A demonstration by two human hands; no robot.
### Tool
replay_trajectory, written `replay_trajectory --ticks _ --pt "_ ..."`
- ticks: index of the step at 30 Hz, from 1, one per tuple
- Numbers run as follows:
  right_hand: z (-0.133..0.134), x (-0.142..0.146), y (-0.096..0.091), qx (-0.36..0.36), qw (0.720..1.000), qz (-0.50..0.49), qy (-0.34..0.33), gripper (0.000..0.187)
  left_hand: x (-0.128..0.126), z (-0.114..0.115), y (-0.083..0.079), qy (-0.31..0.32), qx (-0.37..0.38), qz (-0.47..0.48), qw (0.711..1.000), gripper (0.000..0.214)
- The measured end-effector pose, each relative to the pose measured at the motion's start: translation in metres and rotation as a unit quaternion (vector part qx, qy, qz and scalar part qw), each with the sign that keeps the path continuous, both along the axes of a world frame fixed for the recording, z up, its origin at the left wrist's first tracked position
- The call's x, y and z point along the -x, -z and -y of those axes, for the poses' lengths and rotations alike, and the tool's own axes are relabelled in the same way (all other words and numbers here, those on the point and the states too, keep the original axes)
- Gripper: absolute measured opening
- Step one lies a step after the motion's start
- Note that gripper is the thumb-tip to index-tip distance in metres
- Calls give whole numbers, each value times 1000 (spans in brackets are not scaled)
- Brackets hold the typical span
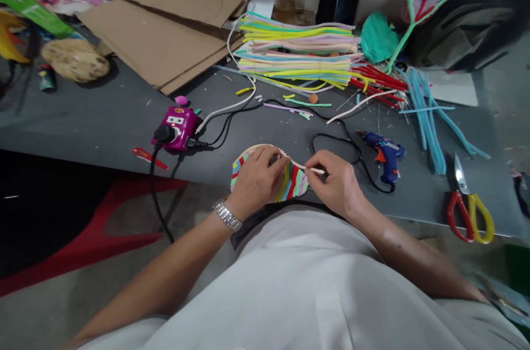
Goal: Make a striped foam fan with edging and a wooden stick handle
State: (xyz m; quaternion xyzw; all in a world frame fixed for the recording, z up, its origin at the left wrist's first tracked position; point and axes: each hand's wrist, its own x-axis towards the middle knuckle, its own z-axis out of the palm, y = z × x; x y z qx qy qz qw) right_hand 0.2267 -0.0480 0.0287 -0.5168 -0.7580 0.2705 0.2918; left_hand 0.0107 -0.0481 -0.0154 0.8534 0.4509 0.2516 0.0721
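Your left hand (pixel 256 180) and right hand (pixel 336 183) are close together at the front edge of the tabletop (pixel 103 118). The left is clamped on a striped oval of pipe cleaners (pixel 269 184), and the right pinches a cream pipe cleaner (pixel 309 167) along its rim. A blue glue gun (pixel 383 157) lies just beyond your right hand, with a black cord (pixel 335 136) looping beside it. Scissors (pixel 470 209) with red and yellow handles lie near the right edge. Bundled pipe cleaners (pixel 298 46) are piled toward the back edge, and a pink plug box (pixel 176 128) sits to the left.
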Motion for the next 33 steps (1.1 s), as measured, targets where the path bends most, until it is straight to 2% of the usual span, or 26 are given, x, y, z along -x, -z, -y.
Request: replay_trajectory --ticks 4,6,9,13,15,17,19,21,23,24,28,30,33 --pt "-14 -1 1 29 998 -54 25 7 -7 0 0 -69 -4 18 997 24" --pt "-18 -2 1 41 995 -78 43 9 -12 -1 -2 -85 -3 41 996 22" --pt "-17 -1 1 43 994 -92 48 8 -19 -5 -6 -58 5 76 995 22" --pt "-8 3 0 31 997 -74 6 10 -27 -10 -9 -10 15 92 996 25" --pt "-5 -2 -1 14 999 -49 -19 15 -30 -12 -8 -12 12 87 996 23" --pt "-2 -16 -3 -14 1000 -19 -16 21 -32 -13 -7 -28 14 84 996 22" --pt "3 -40 -7 -58 997 27 46 23 -34 -13 -9 -50 24 94 994 22" --pt "7 -70 -8 -104 975 96 171 19 -33 -14 -13 -73 37 113 990 22" --pt "8 -102 -4 -97 937 169 288 21 -32 -16 -16 -97 50 127 986 22" --pt "6 -116 0 -70 923 188 328 27 -31 -18 -16 -109 59 129 984 23" --pt "-6 -151 22 110 905 154 380 45 -28 -23 -18 -154 114 140 971 26" --pt "-12 -157 25 147 902 100 392 45 -27 -23 -19 -163 143 150 965 26" --pt "-15 -156 13 164 902 -52 397 38 -26 -24 -20 -167 165 150 960 25"
